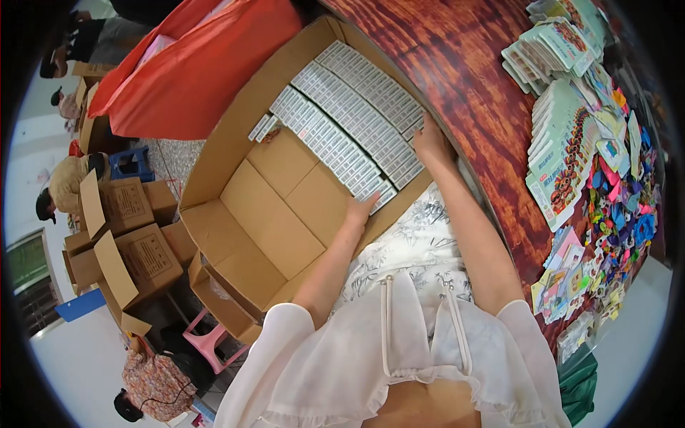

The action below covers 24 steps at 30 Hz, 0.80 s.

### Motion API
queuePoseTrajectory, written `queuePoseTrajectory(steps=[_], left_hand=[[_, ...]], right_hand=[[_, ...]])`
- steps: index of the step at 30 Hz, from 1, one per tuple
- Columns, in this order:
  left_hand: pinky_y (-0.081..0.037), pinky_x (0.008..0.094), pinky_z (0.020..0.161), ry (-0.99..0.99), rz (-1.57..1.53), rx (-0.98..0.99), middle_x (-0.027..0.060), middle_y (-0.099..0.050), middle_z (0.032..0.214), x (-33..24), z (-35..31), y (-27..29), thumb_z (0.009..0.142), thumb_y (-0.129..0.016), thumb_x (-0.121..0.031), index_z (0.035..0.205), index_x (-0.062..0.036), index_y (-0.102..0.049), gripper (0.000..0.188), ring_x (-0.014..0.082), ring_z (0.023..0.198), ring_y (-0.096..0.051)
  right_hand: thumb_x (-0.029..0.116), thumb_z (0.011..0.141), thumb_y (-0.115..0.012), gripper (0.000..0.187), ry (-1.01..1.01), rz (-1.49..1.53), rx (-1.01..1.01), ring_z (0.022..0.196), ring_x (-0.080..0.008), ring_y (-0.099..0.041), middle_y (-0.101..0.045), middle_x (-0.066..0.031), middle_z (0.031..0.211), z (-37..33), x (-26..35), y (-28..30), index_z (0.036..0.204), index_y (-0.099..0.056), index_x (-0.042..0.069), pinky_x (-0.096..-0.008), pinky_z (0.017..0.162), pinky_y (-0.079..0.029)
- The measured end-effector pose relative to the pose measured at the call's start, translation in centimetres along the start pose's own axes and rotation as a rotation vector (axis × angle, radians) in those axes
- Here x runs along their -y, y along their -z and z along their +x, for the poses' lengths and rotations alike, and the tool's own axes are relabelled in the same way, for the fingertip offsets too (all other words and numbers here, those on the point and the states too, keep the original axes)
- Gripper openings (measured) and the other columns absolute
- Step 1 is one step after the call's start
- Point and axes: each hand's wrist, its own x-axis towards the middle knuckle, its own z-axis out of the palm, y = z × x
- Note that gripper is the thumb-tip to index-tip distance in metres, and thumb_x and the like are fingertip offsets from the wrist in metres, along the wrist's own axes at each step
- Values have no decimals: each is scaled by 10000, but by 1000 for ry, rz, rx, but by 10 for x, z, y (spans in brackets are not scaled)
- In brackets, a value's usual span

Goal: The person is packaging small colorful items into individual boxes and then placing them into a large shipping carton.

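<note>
Rows of small, flat, white-and-green printed packs (357, 114) stand on edge, tightly lined up, inside a big open cardboard box (214, 135). My left hand (362, 209) grips the near end of the left row, its thumb and fingertips on the packs and its other fingers partly hidden. At the near right end of the rows, beside the box's wall, my right hand (432, 143) is closed against the packs; some of its fingers are out of sight. A few loose packs (265, 128) sit at the left edge of the rows. Bare cardboard shows in the box's near left part.
On the right, a red-brown wood-patterned table (457, 64) carries fanned stacks of printed cards (560, 153) and a heap of small colourful pieces (628, 214). A red bag (193, 71) borders the box. Cartons (139, 260), a pink stool (210, 342) and several people are at left.
</note>
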Motion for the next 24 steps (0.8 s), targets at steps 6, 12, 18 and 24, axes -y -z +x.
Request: queuePoseTrajectory(steps=[6,12,18,24], left_hand=[[-505,373,916,166,-668,24,122,-672,1205,9,29,-9,856,-792,-166,1218,21,-633,437,233,1073,-627],[-522,357,862,183,-695,-352,143,-675,1169,-26,-6,-36,914,-735,-224,1194,82,-627,429,244,999,-645],[-501,364,882,190,-424,-361,168,-670,1191,-13,-6,-23,903,-735,-317,1191,88,-633,507,252,1033,-641],[-475,354,910,360,-476,-95,120,-673,1195,-14,3,1,912,-713,-389,1265,-37,-614,508,235,1069,-627]], right_hand=[[214,924,-590,533,-82,-5,49,1277,-424,-489,-519,-257,1382,-8,27,11,1398,-451,15,-482,1062,-393],[175,955,-535,416,304,38,-276,1144,-477,-547,-580,-314,1232,6,8,0,1302,-505,-51,-493,984,-431],[171,977,-495,393,318,49,-306,1176,-454,-542,-575,-312,1255,15,7,-1,1293,-520,-61,-476,994,-433],[152,983,-479,404,316,-18,-280,1185,-436,-548,-573,-294,1287,13,-2,-5,1327,-505,-59,-466,1000,-435]])
